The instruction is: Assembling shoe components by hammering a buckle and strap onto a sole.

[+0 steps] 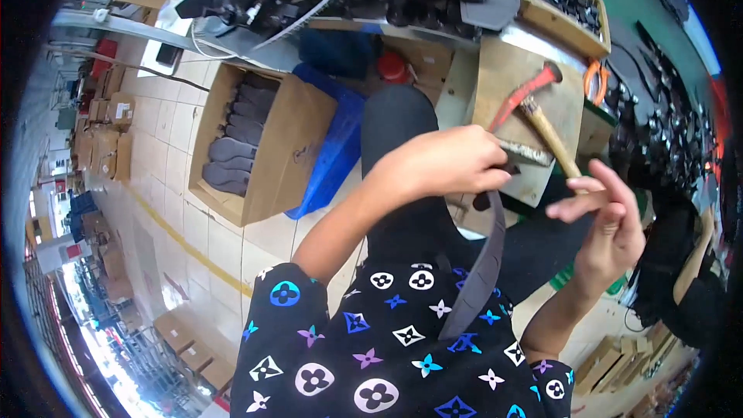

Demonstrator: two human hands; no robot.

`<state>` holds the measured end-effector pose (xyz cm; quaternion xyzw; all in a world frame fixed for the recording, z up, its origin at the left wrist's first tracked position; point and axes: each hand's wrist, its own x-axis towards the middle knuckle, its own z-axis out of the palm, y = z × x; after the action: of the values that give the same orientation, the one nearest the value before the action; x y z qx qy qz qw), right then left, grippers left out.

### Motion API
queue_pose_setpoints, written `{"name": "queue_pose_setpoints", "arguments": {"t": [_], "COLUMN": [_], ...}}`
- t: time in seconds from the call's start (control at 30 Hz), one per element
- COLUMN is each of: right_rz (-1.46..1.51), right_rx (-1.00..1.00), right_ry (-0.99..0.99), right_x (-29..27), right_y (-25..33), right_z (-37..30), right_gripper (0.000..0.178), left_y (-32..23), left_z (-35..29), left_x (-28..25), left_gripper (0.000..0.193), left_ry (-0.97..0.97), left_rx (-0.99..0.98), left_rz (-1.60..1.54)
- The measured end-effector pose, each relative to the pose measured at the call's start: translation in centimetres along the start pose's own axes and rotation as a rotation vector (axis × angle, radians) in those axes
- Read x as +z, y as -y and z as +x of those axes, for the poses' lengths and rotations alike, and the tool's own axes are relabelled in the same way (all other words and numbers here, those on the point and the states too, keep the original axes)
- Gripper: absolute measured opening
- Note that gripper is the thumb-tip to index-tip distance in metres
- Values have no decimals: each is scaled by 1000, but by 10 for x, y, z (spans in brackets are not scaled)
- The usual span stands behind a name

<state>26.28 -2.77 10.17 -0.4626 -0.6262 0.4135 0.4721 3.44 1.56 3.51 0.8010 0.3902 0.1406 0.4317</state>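
Note:
My left hand is closed, with thumb and fingertips pinched at the upper end of a curved dark grey shoe sole. The sole hangs edge-on in front of my shirt; the part inside the fingers is hidden. My right hand is raised at the right with its fingers apart and nothing held in them. Its fingertips are by the handle end of a hammer with a red head and wooden handle. That hammer lies over a light brown board. A worn, pale flat bar lies below the hammer head, beside my left hand.
Left of my knee stands a cardboard box of grey soles, against a blue bin. Black parts crowd the bench at the top. A wooden tray and orange-handled tool are at upper right. Another person's arm shows far right.

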Motion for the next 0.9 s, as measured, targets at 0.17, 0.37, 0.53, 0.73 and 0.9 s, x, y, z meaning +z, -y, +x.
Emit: {"name": "queue_pose_setpoints", "arguments": {"t": [0.17, 0.37, 0.53, 0.73, 0.9], "right_rz": [-395, -975, -1359, -1040, -904], "right_rx": [-701, -1049, -402, -54, -57], "right_ry": [509, 983, 664, 249, 227], "right_x": [70, 135, 44, -36, -33], "right_y": [45, 13, 44, -38, -101], "right_z": [27, 9, 100, 90, 35], "right_gripper": [46, 62, 48, 67, 68], "left_y": [6, -21, -16, -15, -42], "left_z": [8, 52, 10, 0, 0], "left_x": [4, -11, -26, -42, -38], "left_gripper": [34, 36, 33, 23, 21], "left_ry": [-436, 141, -79, -415, -528], "left_rx": [427, 105, 15, 182, 80], "left_rz": [-35, 144, -118, -72, -116]}}
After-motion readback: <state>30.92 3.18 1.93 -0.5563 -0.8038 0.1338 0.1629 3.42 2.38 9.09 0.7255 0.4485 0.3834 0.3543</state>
